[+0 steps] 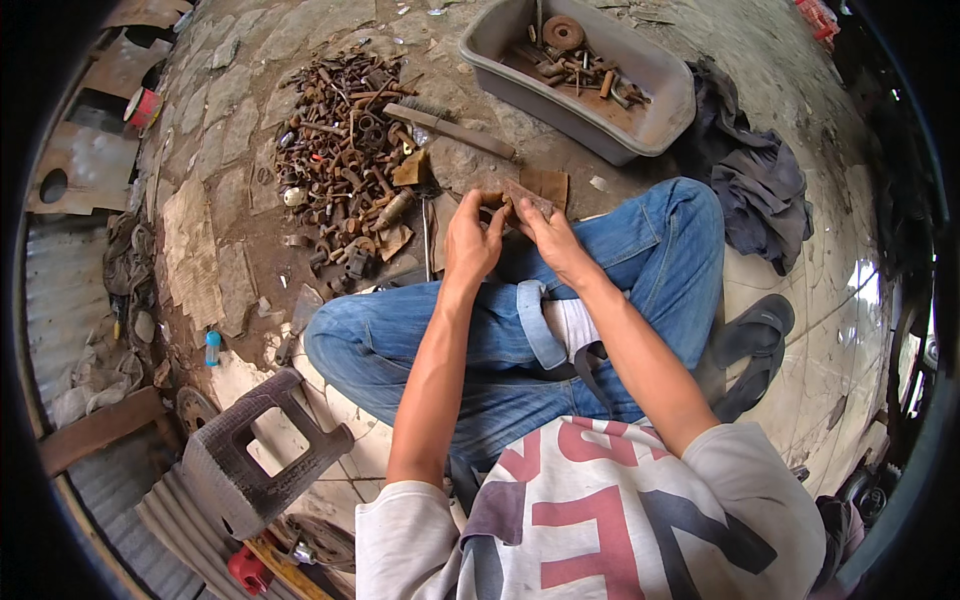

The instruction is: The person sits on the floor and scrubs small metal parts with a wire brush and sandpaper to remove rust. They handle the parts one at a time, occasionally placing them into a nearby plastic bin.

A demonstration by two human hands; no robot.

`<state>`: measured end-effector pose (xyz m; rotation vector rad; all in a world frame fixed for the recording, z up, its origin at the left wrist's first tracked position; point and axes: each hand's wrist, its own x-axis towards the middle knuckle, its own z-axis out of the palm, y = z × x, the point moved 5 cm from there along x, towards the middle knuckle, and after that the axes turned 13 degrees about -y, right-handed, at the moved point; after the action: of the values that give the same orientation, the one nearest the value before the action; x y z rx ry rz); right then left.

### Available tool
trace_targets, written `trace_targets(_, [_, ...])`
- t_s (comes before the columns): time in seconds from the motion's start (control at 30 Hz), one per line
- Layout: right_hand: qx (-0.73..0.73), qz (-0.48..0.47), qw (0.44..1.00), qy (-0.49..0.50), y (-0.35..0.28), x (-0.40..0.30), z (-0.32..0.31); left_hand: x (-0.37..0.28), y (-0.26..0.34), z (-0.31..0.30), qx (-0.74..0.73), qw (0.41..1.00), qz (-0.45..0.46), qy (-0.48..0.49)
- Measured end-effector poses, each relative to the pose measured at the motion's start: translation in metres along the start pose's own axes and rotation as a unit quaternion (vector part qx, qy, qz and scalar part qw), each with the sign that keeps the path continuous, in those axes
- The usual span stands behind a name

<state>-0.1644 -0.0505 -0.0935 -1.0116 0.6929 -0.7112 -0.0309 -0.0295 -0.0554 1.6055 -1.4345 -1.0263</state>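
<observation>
Above my crossed legs, both hands meet in front of me. My left hand (474, 236) pinches a small rusty metal part (507, 204), mostly hidden by the fingers. My right hand (553, 236) grips a folded reddish-brown piece (531, 195), which looks like sandpaper, against that part. A brown square sheet (546, 185) lies on the ground just beyond my right hand. To the left spreads a heap of rusty bolts, nuts and other metal parts (352, 150). A wire brush with a long wooden handle (457, 133) rests at the heap's right side.
A grey plastic tub (555, 96) with rusty hardware stands ahead to the right, beside a dark cloth (757, 187). Black flip-flops (754, 345) lie right of my knee. A dark plastic stool (225, 457) lies on its side at left, near a small blue-capped bottle (213, 349).
</observation>
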Motion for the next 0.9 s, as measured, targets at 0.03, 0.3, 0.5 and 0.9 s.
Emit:
trace_targets(0.03, [-0.007,-0.004,1.0,-0.003,-0.001,0.001,0.002,-0.001,0.002,0.0,0.021,1.0,-0.021,0.001])
trace_targets(0.3, [-0.029,-0.008,1.0,-0.001,-0.001,0.004,0.006,0.007,-0.009,-0.009,-0.01,0.999,-0.034,0.021])
trace_targets(0.5, [-0.045,0.028,0.998,0.015,0.014,0.001,-0.007,0.006,-0.009,-0.004,-0.017,1.0,-0.001,0.026])
trace_targets(0.9, [0.031,0.034,0.999,0.009,-0.004,-0.004,0.002,-0.004,0.004,0.002,0.06,0.998,-0.006,-0.003])
